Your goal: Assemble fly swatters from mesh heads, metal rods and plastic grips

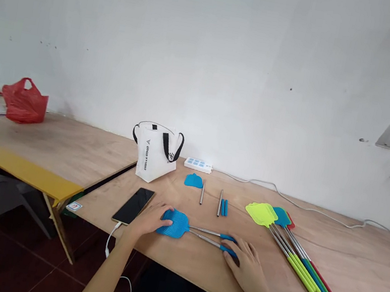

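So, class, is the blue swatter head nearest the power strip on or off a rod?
Off: the blue swatter head lies loose, with a metal rod beside it, not joined.

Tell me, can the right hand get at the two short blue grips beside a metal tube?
Probably yes: nothing appears to stand between the right hand and the blue grips, though it may first have to leave the blue swatter handles.

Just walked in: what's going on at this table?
A person's left hand rests on the mesh end of two blue fly swatters, the right hand at their handles. Beyond them lie a loose blue head, two metal tubes and two blue grips. To the right, whole swatters in yellow-green, blue and red lie bunched.
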`<state>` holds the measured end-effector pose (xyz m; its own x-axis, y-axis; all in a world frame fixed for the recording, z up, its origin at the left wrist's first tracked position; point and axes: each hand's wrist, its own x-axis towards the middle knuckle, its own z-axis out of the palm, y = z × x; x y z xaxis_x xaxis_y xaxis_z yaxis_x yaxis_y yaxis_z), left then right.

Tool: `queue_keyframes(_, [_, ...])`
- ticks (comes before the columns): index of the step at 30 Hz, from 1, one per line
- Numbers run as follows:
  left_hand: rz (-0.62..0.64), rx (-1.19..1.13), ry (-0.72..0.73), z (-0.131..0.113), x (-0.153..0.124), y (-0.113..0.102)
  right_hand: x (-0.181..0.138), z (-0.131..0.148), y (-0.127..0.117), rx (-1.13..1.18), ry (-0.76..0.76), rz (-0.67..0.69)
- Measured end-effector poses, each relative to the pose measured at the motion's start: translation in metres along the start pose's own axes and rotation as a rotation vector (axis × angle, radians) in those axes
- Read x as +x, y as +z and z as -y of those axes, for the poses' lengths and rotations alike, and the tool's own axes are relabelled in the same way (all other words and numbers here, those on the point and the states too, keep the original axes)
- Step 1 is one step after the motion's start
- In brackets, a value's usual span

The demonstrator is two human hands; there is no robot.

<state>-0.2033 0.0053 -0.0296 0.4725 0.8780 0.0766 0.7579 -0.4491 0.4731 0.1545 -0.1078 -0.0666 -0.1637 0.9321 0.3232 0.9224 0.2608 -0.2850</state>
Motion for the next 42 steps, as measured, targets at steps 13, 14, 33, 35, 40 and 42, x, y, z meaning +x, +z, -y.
queue_keyframes(13, [-0.054, -0.084, 0.038, -0.022, 0.012, 0.033, -0.002, -0.024, 0.012, -0.068, 0.139, -0.080])
queue_keyframes(14, [-0.091, -0.091, 0.045, -0.022, 0.015, 0.038, -0.002, -0.025, 0.013, -0.078, 0.141, -0.094])
queue_keyframes(33, [-0.244, -0.107, 0.140, 0.001, 0.029, 0.065, -0.003, -0.043, -0.020, -0.086, 0.149, 0.122])
queue_keyframes(35, [-0.249, -0.073, 0.141, -0.001, 0.029, 0.065, -0.004, -0.044, -0.019, -0.098, 0.164, 0.104])
queue_keyframes(40, [-0.193, 0.030, 0.110, -0.010, 0.025, 0.060, -0.006, -0.047, -0.009, -0.100, 0.149, 0.042])
queue_keyframes(42, [-0.185, 0.045, 0.101, -0.013, 0.024, 0.058, -0.006, -0.051, -0.005, -0.106, 0.123, 0.036])
